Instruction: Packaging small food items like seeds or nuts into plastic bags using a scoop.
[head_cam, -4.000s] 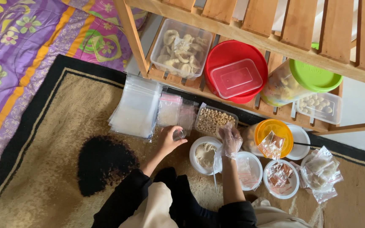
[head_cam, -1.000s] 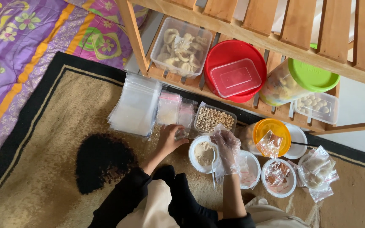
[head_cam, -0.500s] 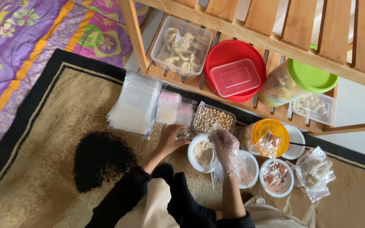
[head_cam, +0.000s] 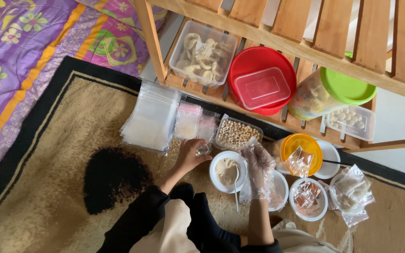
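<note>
Left hand (head_cam: pixel 189 157): grip closed on small clear bag (head_cam: pixel 202 149).
Right hand (head_cam: pixel 260 165): gloved, grip unclear, beside white powder bowl (head_cam: pixel 228 171).
Shelf: red lid (head_cam: pixel 261 79), green lid (head_cam: pixel 348 86).

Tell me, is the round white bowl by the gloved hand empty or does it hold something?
Not empty: the round white bowl holds a mound of pale beige powder.

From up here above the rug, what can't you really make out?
Head view:
- What the left hand pinches: small, clear, half covered by fingers.
- The powder in the white bowl: too small to tell its kind.
- The spoon: its handle is plain, its tip is hidden in the powder.
- The green-lidded jar: partly hidden by the shelf rail.
</note>
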